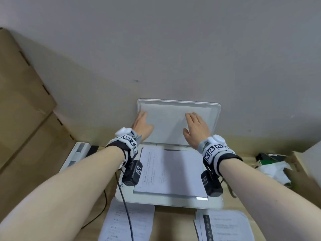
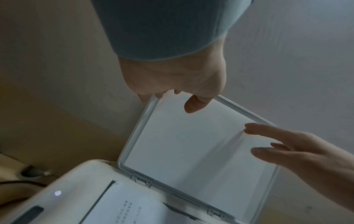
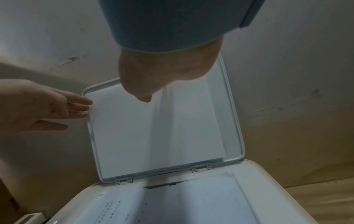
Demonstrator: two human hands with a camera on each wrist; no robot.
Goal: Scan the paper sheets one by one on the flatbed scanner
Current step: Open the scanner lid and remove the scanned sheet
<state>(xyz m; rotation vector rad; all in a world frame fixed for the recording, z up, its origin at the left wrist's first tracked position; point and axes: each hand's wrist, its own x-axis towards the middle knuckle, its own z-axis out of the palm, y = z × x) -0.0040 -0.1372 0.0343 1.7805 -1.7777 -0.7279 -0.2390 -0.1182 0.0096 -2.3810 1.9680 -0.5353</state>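
A white flatbed scanner (image 1: pixel 214 201) stands on the wooden table with its lid (image 1: pixel 166 124) raised upright against the wall. A printed sheet (image 1: pixel 173 171) lies on the glass. My left hand (image 1: pixel 141 121) reaches to the lid's upper left; its straight fingers (image 3: pixel 80 104) touch the rim there. My right hand (image 1: pixel 195 129) lies with straight fingers (image 2: pixel 268 131) on the lid's inner face, right of the middle. Neither hand holds paper. Before the scanner lie a printed sheet (image 1: pixel 139 223) at the left and a stack of sheets (image 1: pixel 225 226) at the right.
Cardboard boxes (image 1: pixel 22 101) rise along the left. A black cable (image 1: pixel 127 214) runs over the left sheet. A white device (image 1: pixel 76 153) sits left of the scanner. At the right, an open box (image 1: pixel 298 173) holds a white bag (image 1: pixel 272 168). The wall is directly behind the lid.
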